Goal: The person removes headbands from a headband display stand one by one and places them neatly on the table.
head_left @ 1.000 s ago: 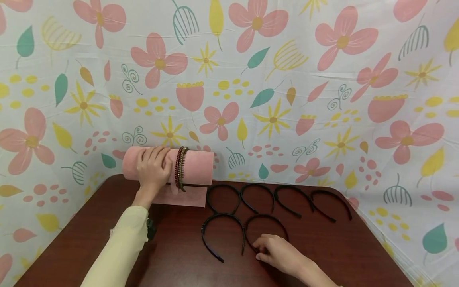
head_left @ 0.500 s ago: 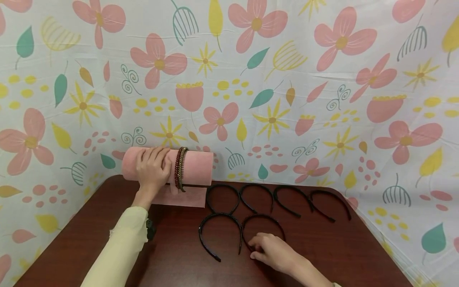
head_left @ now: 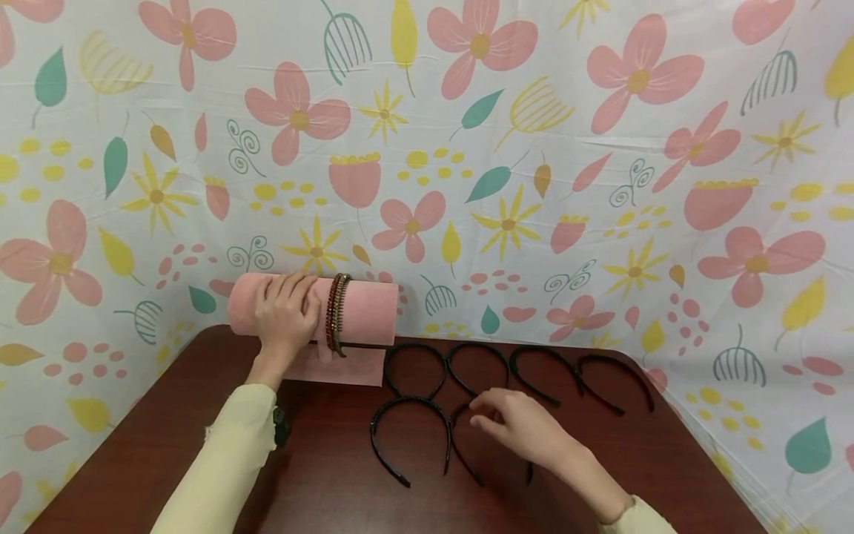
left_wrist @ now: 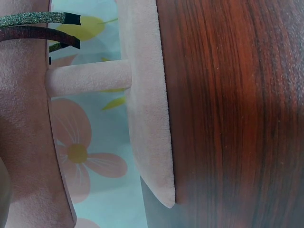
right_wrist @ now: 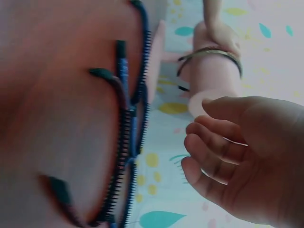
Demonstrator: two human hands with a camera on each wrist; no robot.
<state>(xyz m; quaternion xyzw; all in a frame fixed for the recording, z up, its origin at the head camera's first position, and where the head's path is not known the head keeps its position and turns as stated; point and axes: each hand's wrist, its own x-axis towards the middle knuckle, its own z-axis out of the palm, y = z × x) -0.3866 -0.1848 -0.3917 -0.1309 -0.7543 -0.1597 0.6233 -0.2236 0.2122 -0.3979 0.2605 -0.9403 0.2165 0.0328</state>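
Observation:
A pink padded roll stand [head_left: 370, 311] carries a reddish and a gold-toned headband [head_left: 340, 311] near its middle. My left hand [head_left: 283, 315] grips the roll just left of them, fingers bent over its top. In the left wrist view the stand's post [left_wrist: 90, 78] and base [left_wrist: 149, 104] show, with the hand mostly out of frame. My right hand [head_left: 527, 430] hovers over the right headband of the front row [head_left: 465, 452], hiding part of its arch. Its fingers are loosely bent and hold nothing, as the right wrist view shows the hand [right_wrist: 247, 152] with an empty palm.
Beside the right-hand headband lies another dark one [head_left: 373, 437], its side touching it. Several black headbands [head_left: 607, 357] form a back row on the brown table [head_left: 320, 475], right of the stand. A flowered cloth [head_left: 414, 89] hangs behind.
The front-row headbands have shifted slightly left. My right hand has let go of the right one, risen and moved towards the back. My left hand has stayed on the roll.

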